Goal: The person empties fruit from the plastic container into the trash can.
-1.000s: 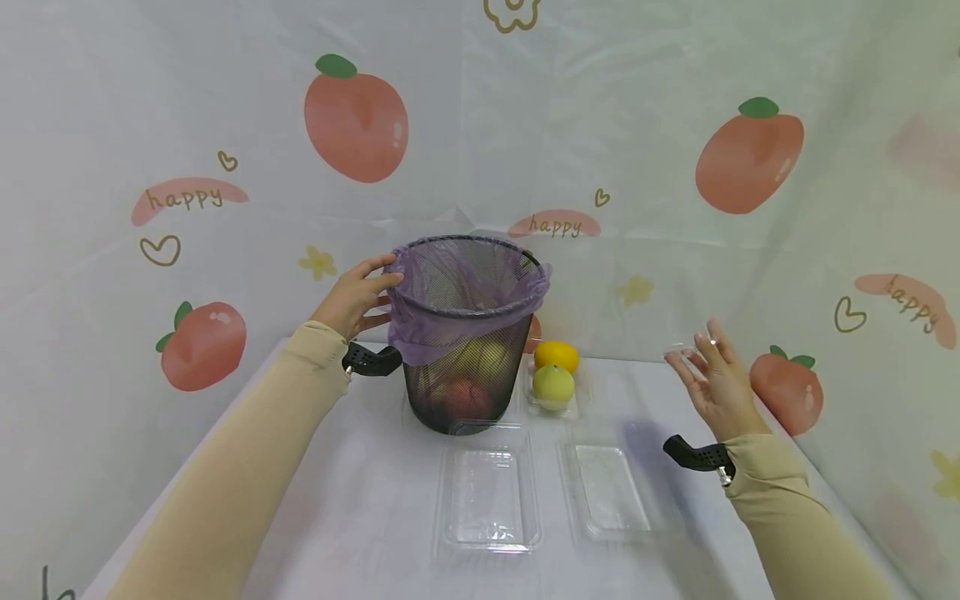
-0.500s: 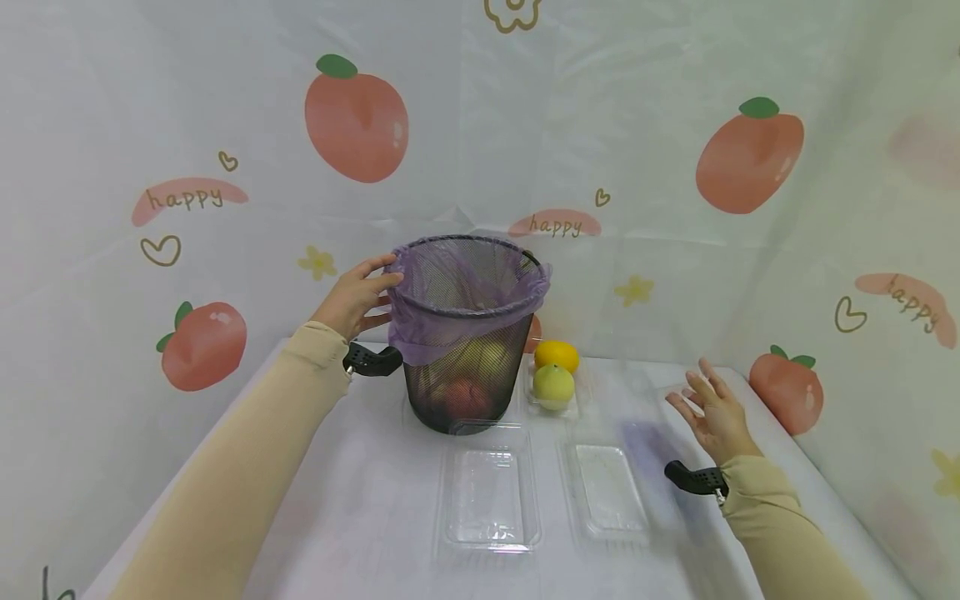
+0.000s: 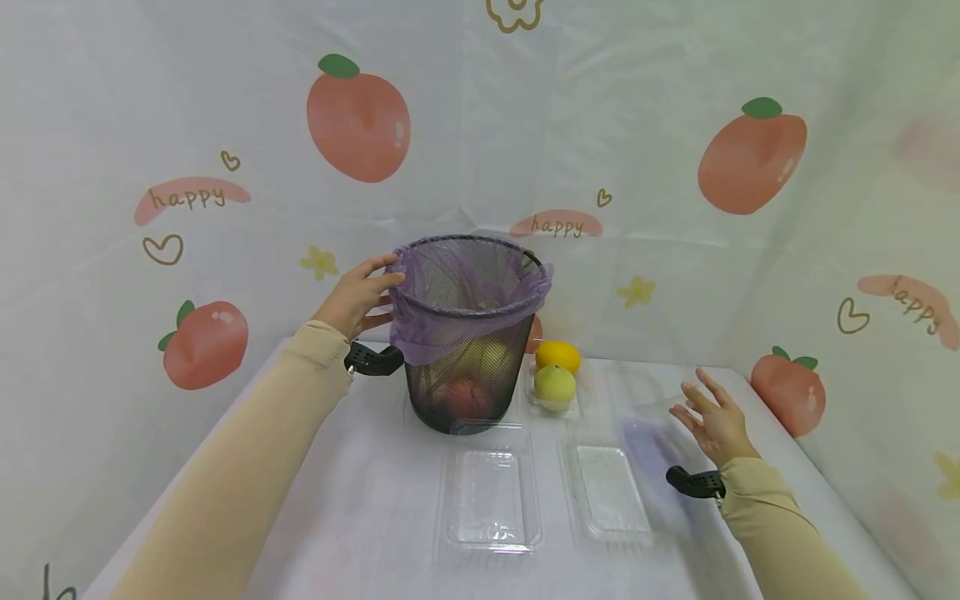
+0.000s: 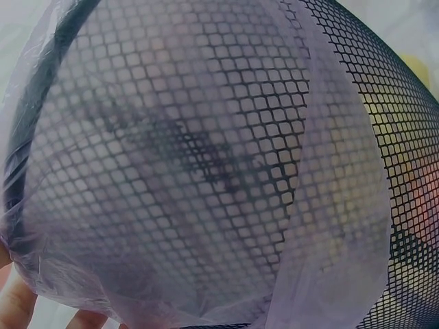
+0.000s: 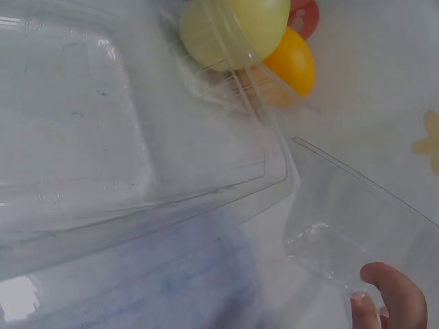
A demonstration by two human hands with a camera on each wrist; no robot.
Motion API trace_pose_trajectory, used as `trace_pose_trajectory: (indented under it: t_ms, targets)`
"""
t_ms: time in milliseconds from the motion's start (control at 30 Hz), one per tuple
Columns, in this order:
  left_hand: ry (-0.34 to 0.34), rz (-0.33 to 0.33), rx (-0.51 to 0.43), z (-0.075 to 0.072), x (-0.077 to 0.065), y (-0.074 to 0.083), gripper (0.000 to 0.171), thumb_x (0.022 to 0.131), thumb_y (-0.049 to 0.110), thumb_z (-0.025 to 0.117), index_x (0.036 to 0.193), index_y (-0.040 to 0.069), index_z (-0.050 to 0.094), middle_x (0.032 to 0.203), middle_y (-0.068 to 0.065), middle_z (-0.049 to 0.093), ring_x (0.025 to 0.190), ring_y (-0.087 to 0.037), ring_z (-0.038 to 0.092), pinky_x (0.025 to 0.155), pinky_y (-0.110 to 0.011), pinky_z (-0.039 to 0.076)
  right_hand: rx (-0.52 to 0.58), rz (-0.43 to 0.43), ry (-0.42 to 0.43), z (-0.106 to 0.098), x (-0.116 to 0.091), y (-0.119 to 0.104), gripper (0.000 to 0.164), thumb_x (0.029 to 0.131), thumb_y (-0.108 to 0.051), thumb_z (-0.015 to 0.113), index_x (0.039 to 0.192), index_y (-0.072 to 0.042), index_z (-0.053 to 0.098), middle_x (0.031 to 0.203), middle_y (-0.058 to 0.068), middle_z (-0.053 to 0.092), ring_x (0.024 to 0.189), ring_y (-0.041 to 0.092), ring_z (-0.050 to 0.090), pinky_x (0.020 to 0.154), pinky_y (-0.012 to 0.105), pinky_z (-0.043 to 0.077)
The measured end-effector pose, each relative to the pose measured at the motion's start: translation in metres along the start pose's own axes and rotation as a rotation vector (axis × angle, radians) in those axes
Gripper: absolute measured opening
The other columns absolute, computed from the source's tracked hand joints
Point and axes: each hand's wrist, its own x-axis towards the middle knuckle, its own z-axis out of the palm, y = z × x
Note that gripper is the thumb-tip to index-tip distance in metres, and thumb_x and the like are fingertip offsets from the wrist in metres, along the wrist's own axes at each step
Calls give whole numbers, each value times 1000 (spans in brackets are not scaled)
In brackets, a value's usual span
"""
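Observation:
A black mesh wastebasket (image 3: 465, 375) stands upright, its rim draped with a purple plastic bag (image 3: 427, 329). My left hand (image 3: 352, 300) grips its left rim over the bag; in the left wrist view, fingertips (image 4: 17, 298) show below the rim. Off to the right, my right hand (image 3: 716, 425) pinches the edge of a clear plastic box (image 5: 343, 226), low over the table. Its transparency makes the box faint in the head view. Two other clear plastic boxes, a left one (image 3: 491, 496) and a right one (image 3: 609, 492), lie in front of the wastebasket.
Beside the wastebasket, a yellow fruit (image 3: 557, 357) and a pale green fruit (image 3: 555, 387) sit in a clear tray. Red and yellow-green shapes show through the mesh. A bluish patch (image 3: 651, 442) marks the white table (image 3: 337, 517). A printed curtain (image 3: 637, 100) hangs behind.
My right hand has come down toward the table with the clear plastic box. My left hand and the wastebasket stay put.

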Motion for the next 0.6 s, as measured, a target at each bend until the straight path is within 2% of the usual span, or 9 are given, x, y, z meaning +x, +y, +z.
trace_pose_trajectory:
  t_ms: [100, 233, 267, 300, 367, 433, 467, 600]
  targets:
    - [0, -3, 4, 0, -1, 1, 57, 101, 21, 53, 153, 27, 30, 157, -7, 27, 139, -33, 34, 112, -46, 37, -43, 3, 11, 0, 2, 3, 77, 95, -11, 58, 155, -33, 15, 116, -4, 36, 111, 7, 33, 93, 23, 51]
    - [-6, -5, 10, 0, -1, 0, 57, 100, 22, 53, 153, 28, 30, 158, -7, 26, 140, -33, 33, 112, -46, 36, -59, 8, 29, 0, 5, 6, 76, 95, -11, 58, 155, -32, 16, 119, -4, 35, 111, 6, 31, 94, 22, 51]
    - [-9, -4, 11, 0, -2, 0, 57, 100, 23, 53, 153, 28, 30, 158, -7, 26, 140, -33, 33, 112, -46, 37, -66, 6, 27, -1, 5, 6, 76, 95, -12, 58, 155, -32, 15, 128, 1, 35, 118, 9, 31, 94, 22, 50]
    - [-13, -2, 11, -1, -2, 0, 58, 100, 23, 53, 153, 28, 30, 158, -7, 26, 140, -32, 33, 112, -46, 37, -74, 4, 24, -1, 5, 7, 76, 96, -12, 57, 156, -31, 14, 137, 8, 31, 126, 13, 30, 94, 22, 50]
    - [-20, 2, 11, -1, -3, 0, 58, 101, 23, 53, 153, 28, 30, 158, -6, 26, 140, -32, 33, 112, -46, 37, -98, -4, 17, -1, 6, 9, 77, 96, -14, 57, 156, -29, 12, 154, 18, 12, 141, 20, 20, 95, 21, 49]
    - [-30, 8, 8, -1, -4, 1, 58, 101, 23, 53, 153, 28, 29, 158, -6, 25, 141, -33, 32, 112, -46, 37, -113, -10, 10, -2, 5, 11, 77, 96, -16, 57, 156, -28, 11, 160, 16, -6, 148, 23, 6, 96, 21, 48]
    - [-32, 10, 6, -1, -4, 1, 58, 101, 22, 53, 153, 28, 29, 158, -7, 25, 140, -33, 32, 112, -46, 36, -124, -13, 3, -2, 5, 12, 77, 96, -17, 56, 156, -28, 9, 160, 13, -11, 149, 22, 1, 96, 21, 48]
    - [-30, 9, 4, -2, -4, 1, 58, 101, 22, 52, 153, 28, 29, 158, -7, 25, 140, -33, 32, 112, -47, 36, -136, -13, 4, -3, 6, 13, 76, 97, -18, 56, 156, -29, 9, 160, 12, -11, 149, 23, 1, 96, 21, 48]
